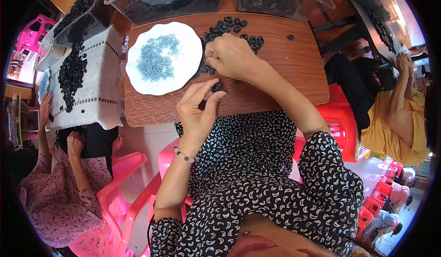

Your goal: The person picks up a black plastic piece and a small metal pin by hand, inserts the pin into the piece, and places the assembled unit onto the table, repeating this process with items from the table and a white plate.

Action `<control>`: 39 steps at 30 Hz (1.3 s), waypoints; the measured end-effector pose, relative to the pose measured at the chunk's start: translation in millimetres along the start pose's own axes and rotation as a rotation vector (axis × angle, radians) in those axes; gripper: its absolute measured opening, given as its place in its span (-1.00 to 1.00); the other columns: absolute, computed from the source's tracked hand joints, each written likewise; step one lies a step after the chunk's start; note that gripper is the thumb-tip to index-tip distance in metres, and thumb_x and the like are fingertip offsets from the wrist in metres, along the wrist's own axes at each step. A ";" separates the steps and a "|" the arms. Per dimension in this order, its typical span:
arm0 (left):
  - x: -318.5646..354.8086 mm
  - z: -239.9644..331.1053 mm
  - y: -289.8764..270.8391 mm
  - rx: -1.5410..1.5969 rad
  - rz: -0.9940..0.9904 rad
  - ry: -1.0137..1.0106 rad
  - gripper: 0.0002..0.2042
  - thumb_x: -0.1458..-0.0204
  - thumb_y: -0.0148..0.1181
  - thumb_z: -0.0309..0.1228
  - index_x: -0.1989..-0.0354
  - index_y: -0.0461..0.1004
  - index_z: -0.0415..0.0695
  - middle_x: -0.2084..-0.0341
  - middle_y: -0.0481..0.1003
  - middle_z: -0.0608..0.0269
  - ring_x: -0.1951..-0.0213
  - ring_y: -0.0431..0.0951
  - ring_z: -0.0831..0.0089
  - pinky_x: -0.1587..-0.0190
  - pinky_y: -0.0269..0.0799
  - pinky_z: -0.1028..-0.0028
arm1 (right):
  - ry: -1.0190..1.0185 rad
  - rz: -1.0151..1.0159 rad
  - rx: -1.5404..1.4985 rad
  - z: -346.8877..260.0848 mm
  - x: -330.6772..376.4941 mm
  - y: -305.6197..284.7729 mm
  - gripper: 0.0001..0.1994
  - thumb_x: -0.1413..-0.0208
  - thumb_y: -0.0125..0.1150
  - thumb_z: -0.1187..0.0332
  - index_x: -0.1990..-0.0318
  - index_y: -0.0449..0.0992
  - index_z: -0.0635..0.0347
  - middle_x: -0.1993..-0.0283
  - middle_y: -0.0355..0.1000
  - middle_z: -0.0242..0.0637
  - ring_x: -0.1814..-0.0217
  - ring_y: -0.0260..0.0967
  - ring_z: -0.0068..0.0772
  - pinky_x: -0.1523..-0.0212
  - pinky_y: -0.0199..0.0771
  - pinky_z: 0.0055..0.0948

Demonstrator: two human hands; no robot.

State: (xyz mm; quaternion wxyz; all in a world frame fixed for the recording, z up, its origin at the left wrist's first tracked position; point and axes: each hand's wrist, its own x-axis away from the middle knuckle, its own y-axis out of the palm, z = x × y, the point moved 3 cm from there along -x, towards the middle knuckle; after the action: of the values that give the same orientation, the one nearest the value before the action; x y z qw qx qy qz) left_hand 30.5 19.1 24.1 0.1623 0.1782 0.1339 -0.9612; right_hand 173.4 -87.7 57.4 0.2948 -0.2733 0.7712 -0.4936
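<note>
My left hand (pixel 198 104) is closed over the table's near edge, pinching a small round black part (pixel 216 88) between thumb and fingers. Just beyond it, my right hand (pixel 231 56) hangs by the plate's right rim with its fingertips pressed together. Whatever those fingertips hold, if anything, is too small to make out. A white plate (pixel 189 50) with a wavy rim carries many tiny clear, bluish pieces (pixel 158 57). Loose black parts (pixel 225 26) like the held one lie in a heap behind my right hand, which partly hides them.
Clear plastic bins (pixel 172 4) of black parts line the far edge of the brown table (pixel 289 77). One stray black part (pixel 290 37) lies at the right. Co-workers sit at both sides, beside a cloth-covered table (pixel 103 73) at left. A pink chair (pixel 124 202) stands at lower left.
</note>
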 end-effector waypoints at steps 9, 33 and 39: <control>1.6 -3.2 -1.3 0.017 -0.001 -0.078 -0.71 -0.04 0.44 -0.50 0.03 0.66 -0.20 0.30 0.60 0.23 0.38 0.53 0.54 0.29 0.47 0.54 | 0.183 0.041 -0.488 16.8 32.7 -23.5 -0.85 -0.24 0.30 0.35 0.22 0.62 0.28 0.34 0.59 -0.36 0.31 0.48 -0.68 0.25 0.45 -0.57; 1.9 -4.1 -3.8 0.055 0.062 -0.005 -0.71 -0.05 0.43 -0.51 0.02 0.66 -0.21 0.23 0.64 0.15 0.26 0.59 0.46 0.18 0.49 0.51 | 0.239 -0.013 -1.145 -12.5 68.6 -14.7 -0.76 -0.25 0.33 0.31 0.03 0.65 0.27 0.32 0.56 -0.45 0.35 0.43 -0.72 0.30 0.44 -0.64; 1.4 -2.3 -3.4 0.054 0.085 0.014 -0.70 -0.04 0.43 -0.53 0.02 0.66 -0.22 0.23 0.64 0.15 0.30 0.58 0.52 0.23 0.49 0.55 | 0.199 0.042 -1.029 -15.0 72.0 -17.1 -0.81 -0.22 0.37 0.39 0.08 0.67 0.28 0.29 0.59 -0.44 0.28 0.48 -0.74 0.30 0.46 -0.67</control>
State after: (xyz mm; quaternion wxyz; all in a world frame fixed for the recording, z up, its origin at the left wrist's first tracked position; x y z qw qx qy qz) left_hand 28.7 22.5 22.2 0.1973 0.1947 0.1011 -0.9555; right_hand 116.0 -136.2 65.0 0.0576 -0.3192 0.9434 -0.0684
